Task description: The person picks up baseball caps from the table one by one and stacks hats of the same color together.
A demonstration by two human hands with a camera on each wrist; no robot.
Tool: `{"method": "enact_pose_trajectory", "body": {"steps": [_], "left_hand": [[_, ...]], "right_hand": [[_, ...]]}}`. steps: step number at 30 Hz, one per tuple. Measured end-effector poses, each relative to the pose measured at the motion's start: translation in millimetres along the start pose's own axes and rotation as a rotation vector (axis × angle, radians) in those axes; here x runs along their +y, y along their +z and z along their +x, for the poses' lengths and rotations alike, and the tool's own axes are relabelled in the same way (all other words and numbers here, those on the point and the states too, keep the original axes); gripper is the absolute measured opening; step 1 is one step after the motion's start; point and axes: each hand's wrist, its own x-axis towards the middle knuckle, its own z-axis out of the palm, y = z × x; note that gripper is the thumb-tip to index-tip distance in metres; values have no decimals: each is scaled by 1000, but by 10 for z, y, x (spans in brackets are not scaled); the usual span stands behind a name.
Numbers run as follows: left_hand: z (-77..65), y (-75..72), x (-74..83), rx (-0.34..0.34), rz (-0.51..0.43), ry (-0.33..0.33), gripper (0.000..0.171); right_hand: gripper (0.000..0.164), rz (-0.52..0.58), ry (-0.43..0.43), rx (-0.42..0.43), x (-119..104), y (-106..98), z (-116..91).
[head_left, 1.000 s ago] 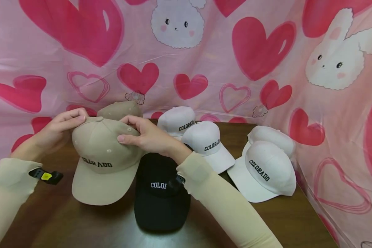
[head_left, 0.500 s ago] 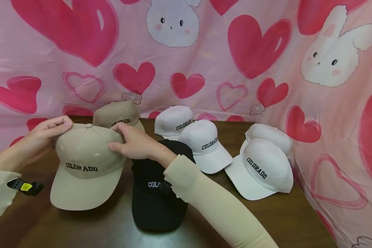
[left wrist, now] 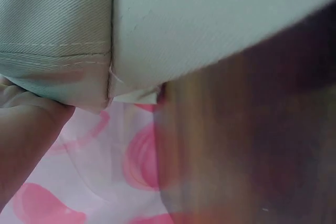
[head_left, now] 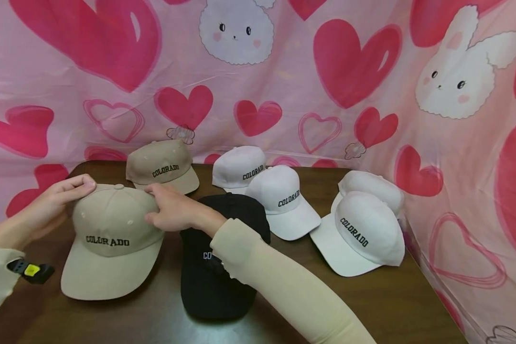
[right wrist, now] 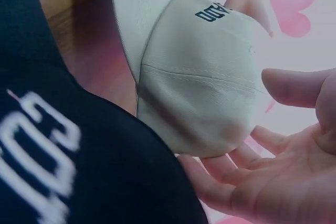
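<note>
A beige baseball cap [head_left: 107, 229] with COLORADO lettering is held between both hands at the left, its brim pointing toward me. My left hand [head_left: 51, 205] grips the crown's left rear side, with some fingers hidden behind the fabric. On the opposite side my right hand [head_left: 174, 210] holds the crown between thumb and fingers; in the right wrist view the fingers [right wrist: 215, 182] lie along the cap's lower edge. Below the right forearm is a black cap [head_left: 219, 291], its lettering partly covered by the wrist. Whether the held cap's brim touches the table is hard to tell.
A second beige cap [head_left: 159, 162] sits behind the held one. Two white caps [head_left: 279, 200] overlap at the back middle, and two more white caps [head_left: 365, 234] overlap at the right. A pink heart-print cloth [head_left: 279, 71] hangs behind and along the right of the brown table [head_left: 327, 320].
Both hands have carried the beige cap left and down, toward me. The rear beige cap and its lettering have come into fuller view. The other caps have stayed put.
</note>
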Motion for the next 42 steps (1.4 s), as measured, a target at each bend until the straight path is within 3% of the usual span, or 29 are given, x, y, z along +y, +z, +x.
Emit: {"method": "enact_pose_trajectory", "body": {"steps": [6, 17, 22, 29, 32, 38, 42], "left_hand": [[-36, -49, -183, -36, -2, -9, 33], [-71, -152, -348, -71, 66, -66, 31], [-86, -174, -375, -28, 128, -97, 30], [-160, -233, -379, 3, 97, -174, 29], [-186, -253, -379, 19, 132, -189, 29], [-211, -274, -371, 64, 228, -221, 27], [-211, -288, -371, 80, 233, -234, 27]], "right_hand": [[64, 27, 75, -12, 71, 102, 41], [63, 2, 84, -53, 112, 210, 82], [64, -17, 64, -93, 111, 239, 114], [58, 4, 68, -145, 133, 276, 147], [56, 15, 56, -164, 138, 287, 159], [60, 14, 49, -183, 137, 303, 169], [68, 0, 58, -178, 135, 287, 144]]}}
